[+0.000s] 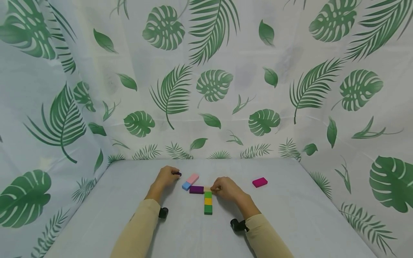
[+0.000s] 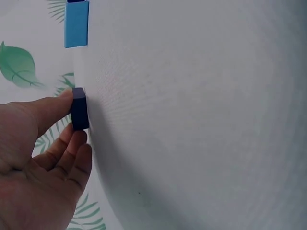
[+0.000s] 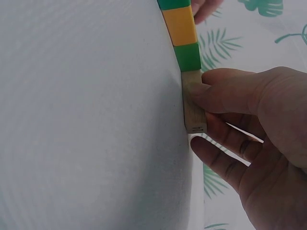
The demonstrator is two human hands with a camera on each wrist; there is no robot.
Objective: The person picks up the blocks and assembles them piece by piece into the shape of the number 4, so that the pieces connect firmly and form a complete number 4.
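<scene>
My left hand pinches a small dark purple block between thumb and fingers, close over the table at the back left. In the head view, my right hand holds a plain wooden block by thumb and fingers. That block has small dark marks on its end face. Its far end meets a violet block, and a green-yellow-green row of blocks runs from it toward me. Just beyond the violet block, a pink block and a blue block lie slanted end to end.
A magenta block lies by itself to the right of my right hand. The white table ends at a leaf-printed curtain at the back, with the same cloth along both sides.
</scene>
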